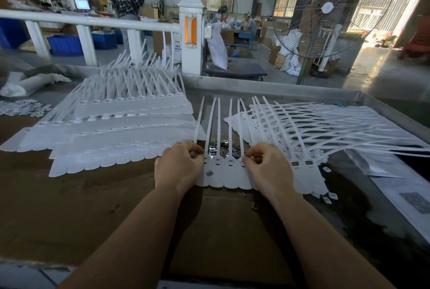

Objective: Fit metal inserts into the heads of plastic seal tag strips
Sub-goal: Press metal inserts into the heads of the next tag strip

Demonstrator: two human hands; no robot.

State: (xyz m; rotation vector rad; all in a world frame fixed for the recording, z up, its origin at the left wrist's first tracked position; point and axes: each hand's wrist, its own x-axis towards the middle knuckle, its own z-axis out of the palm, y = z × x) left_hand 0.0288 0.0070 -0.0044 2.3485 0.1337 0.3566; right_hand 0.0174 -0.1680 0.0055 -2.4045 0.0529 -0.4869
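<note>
**Visitor:** How far along are you?

**Me:** Partway, I'd judge; the strip of seal tags lies flat in front of me on the brown bench, flags toward me and tails fanning away; my left hand is curled over its left end and my right hand over the heads further along, fingertips bent down onto the plastic.

**Visitor:** Are you holding an insert?

**Me:** I cannot tell; the fingers of both hands are curled tight and pressing at the heads, but whatever sits under the tips is hidden; one small metal piece lies loose on a flag just beside my left thumb.

**Visitor:** And the supply?

**Me:** The loose metal inserts are heaped between my hands, just beyond the heads, under the tails; plenty there.

**Visitor:** What's finished?

**Me:** The stack on the left, layered neatly, reads to me as done, though I can't make out its heads; the heads between my hands look like open slots; two heads just right of my right hand show something dark seated in them; the spread pile to the right looks like work waiting; so a good deal remains.
</note>
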